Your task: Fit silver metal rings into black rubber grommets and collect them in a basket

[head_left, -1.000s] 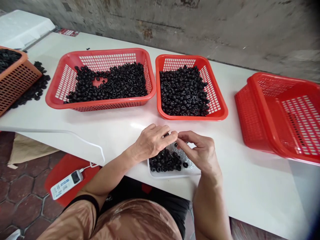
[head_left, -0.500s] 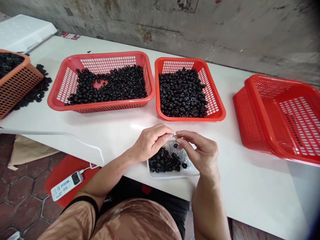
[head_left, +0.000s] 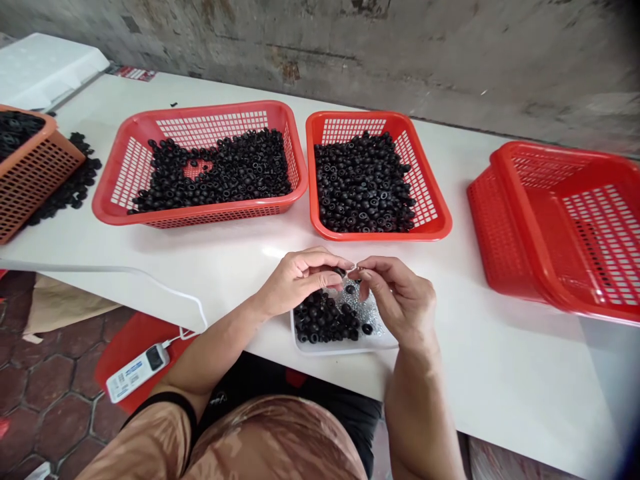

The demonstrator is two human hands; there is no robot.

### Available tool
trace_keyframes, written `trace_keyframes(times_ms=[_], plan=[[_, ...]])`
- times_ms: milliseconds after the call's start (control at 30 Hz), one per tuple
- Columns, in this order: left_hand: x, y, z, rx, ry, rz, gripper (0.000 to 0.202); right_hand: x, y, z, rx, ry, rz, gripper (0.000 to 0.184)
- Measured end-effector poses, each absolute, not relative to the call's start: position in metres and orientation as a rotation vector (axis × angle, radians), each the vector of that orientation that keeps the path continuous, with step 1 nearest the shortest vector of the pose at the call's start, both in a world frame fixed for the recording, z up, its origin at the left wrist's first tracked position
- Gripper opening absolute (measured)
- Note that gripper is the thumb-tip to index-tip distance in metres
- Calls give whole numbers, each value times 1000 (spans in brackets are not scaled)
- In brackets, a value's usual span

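Note:
My left hand (head_left: 293, 283) is over the shallow white tray (head_left: 325, 351), a small round black part (head_left: 341, 272) between its thumb and fingers. My right hand (head_left: 406, 303) meets it from the right, thumb and forefinger pinched on a tiny shiny piece (head_left: 359, 268) too small to name. The fingertips of both hands nearly touch. Below them, the tray holds a heap of black ring-like parts (head_left: 325, 319) on its left side and many tiny clear or silvery bits (head_left: 373, 313) on its right.
Behind the hands stand two red mesh baskets, a wide one (head_left: 200, 217) and a squarer one (head_left: 383, 236), both full of black parts. Stacked red baskets (head_left: 520, 227) are at right. An orange basket (head_left: 40, 177) stands left beside spilled parts. A white cable (head_left: 150, 283) crosses the table's left front.
My left thumb and fingers have parted a little, and a black part now shows between them. The right fingertips have shifted slightly right. The camera view has moved slightly.

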State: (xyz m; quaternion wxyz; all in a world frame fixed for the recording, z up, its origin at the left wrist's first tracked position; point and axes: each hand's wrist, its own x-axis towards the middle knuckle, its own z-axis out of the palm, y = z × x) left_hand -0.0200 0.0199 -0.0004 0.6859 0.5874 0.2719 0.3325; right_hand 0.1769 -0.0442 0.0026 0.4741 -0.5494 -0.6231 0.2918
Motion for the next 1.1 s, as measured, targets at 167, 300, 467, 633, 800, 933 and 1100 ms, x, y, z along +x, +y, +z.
trace_keyframes(times_ms=[167,300,467,633,800,933,1100], plan=[[-21,18,-3,1359,655,792,40,179,-43,1,-1374,-1635,688,13],[-20,16,-7,1656,699,917,53,180,-41,0,-1355,-1716,639,14],[-19,16,-13,2083,671,1028,54,178,-42,-1,-1365,-1692,692,10],[-18,17,-12,2086,531,1012,51,179,-42,3,-1285,-1375,1165,20],[-18,16,-9,1837,308,890,44,185,-44,10,-1050,-1196,1633,24],[-16,17,-10,1682,344,834,41,185,-43,10,-1068,-1146,1634,23],[-14,18,-13,1581,494,867,43,178,-39,4,-1130,-1119,1431,23]])
